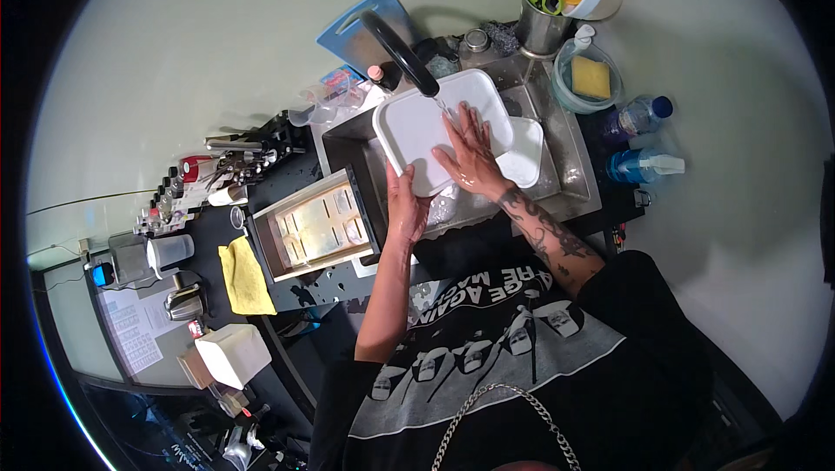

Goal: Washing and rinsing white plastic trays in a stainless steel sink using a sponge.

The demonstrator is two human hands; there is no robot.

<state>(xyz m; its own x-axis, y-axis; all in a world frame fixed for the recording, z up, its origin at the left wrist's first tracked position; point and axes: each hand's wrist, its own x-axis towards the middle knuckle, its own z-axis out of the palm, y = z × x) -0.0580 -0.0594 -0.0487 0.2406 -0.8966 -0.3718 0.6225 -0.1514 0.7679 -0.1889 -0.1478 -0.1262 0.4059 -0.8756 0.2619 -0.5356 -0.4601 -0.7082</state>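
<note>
A white rectangular plastic tray or lid (417,128) with a raised rim is tilted over the sink, under a black faucet (401,53). My left hand (408,203) grips its near-left edge, thumb on top. My right hand (471,151) lies flat on its wet surface with fingers spread, gripping nothing. A thin stream of water (441,105) falls by the right fingertips. Beneath, partly hidden by the tray, another white plastic piece (525,154) lies in the stainless steel sink (567,177). Some suds show near my left hand.
Left of the basin stands a dark-edged box with a slotted insert (319,223), beside a yellow cloth (246,277). A blue cutting board (365,27) leans behind the faucet. To the right are a tub with a yellow sponge (591,77), bottles (633,166) and a steel utensil holder (541,30).
</note>
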